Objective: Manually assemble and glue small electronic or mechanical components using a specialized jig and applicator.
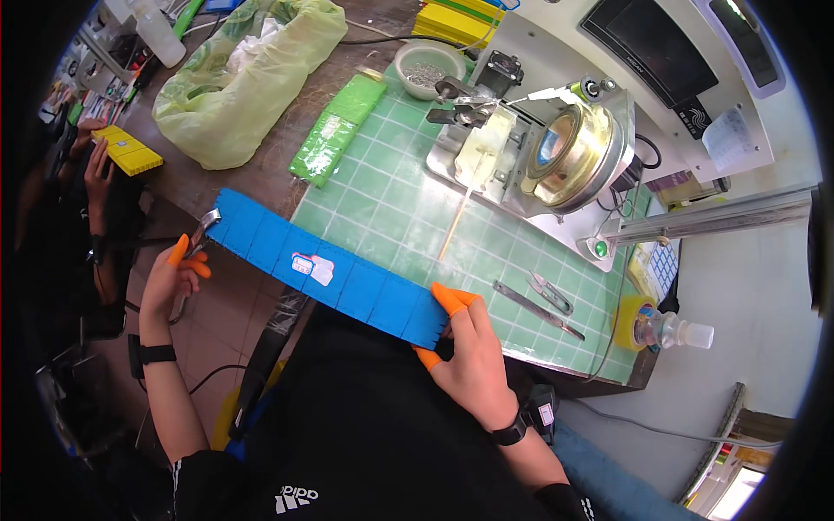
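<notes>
A long blue segmented strip [360,293] with a small white label stretches across in front of me, over the front edge of the green mat. My right hand [472,360], with orange finger cots, pinches its right end between thumb and fingers. My left hand [165,282], also in orange finger cots, is closed around a silver plier-like tool [202,227]. The tool's metal head touches the strip's far left end; its jaws are too small to make out. Part of its handle shows below my fingers.
On the gridded green mat [395,195] lie tweezers [539,310], thread snips [552,292] and a green wrapped strip [339,128]. A machine with a brass wheel [565,156] stands behind. A plastic bag [243,87], a bowl [430,69] and a bottle [665,328] surround it. Another person holds a yellow strip [129,150] at left.
</notes>
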The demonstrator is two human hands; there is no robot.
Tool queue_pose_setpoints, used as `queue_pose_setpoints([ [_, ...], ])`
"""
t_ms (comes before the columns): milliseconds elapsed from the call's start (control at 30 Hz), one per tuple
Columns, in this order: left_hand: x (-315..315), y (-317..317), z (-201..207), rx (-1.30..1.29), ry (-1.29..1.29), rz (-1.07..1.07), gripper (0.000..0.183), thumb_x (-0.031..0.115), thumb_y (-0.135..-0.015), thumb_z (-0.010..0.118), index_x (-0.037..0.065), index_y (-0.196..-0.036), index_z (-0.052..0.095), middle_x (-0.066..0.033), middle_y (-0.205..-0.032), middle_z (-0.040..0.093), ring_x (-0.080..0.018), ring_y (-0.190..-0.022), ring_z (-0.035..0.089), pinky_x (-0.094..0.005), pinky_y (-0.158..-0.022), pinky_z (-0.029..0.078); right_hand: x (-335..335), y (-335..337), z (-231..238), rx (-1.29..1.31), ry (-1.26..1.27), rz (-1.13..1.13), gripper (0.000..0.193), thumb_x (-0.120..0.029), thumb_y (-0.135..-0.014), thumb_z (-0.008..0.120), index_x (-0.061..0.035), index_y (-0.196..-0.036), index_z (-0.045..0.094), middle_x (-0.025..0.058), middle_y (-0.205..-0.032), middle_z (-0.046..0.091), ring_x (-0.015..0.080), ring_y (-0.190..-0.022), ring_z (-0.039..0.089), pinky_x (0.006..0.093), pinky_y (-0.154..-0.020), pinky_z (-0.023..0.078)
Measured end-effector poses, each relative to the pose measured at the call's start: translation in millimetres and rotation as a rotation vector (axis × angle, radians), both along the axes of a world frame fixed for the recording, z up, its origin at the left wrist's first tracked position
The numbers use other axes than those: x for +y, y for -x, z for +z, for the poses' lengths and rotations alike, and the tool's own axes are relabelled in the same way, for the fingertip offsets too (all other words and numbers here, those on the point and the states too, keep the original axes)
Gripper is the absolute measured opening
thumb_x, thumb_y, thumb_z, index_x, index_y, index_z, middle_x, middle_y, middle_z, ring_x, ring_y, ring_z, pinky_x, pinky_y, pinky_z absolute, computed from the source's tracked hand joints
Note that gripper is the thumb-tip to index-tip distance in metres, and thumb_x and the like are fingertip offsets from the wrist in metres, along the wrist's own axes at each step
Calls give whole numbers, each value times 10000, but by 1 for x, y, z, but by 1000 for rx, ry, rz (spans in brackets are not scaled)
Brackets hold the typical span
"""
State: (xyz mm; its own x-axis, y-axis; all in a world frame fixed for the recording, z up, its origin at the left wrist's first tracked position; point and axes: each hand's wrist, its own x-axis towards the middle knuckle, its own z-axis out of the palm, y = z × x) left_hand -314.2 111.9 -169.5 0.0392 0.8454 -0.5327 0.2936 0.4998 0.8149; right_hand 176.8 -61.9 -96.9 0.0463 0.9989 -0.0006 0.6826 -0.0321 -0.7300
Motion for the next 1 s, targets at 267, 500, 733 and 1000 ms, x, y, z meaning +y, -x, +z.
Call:
queue_pose_setpoints([
  [267, -2, -8, -28, -190, -152, 214, 362, 364, -1143, 503, 34, -1210, 637, -40, -868, 687, -72, -576, 592, -197, -458, 417, 5, 6, 12, 52, 50, 11, 825, -40, -739, 939, -50, -1480, 577, 139, -1234, 583, 258, -894, 644, 346, -787, 585],
  [500, -14, -9, -52, -268, -321, 193, 398, 446, -1144, 523, 106, -1018, 687, 44, -755, 612, -24, -551, 491, -197, -460, 350, 3, 5, 1, -9, -25, 32, 775, -43, -737, 943, -30, -1438, 615, 163, -1264, 636, 275, -954, 686, 344, -819, 616],
  [733, -10, -3, -36, -369, -357, 355, 327, 332, -1152, 541, 57, -1081, 704, 46, -778, 585, -37, -597, 499, -197, -531, 378, 36, 32, 2, -39, -122, 107, 772, -42, -705, 952, -10, -1411, 643, 149, -1248, 669, 234, -894, 684, 327, -780, 608],
  [1000, -2, 5, -23, -310, -378, 280, 251, 241, -1132, 561, 47, -1081, 712, 42, -793, 588, -35, -657, 519, -191, -588, 385, 33, 25, 2, -65, -86, 52, 774, -11, -676, 947, -8, -1397, 667, 136, -1222, 671, 192, -797, 664, 305, -721, 604],
])
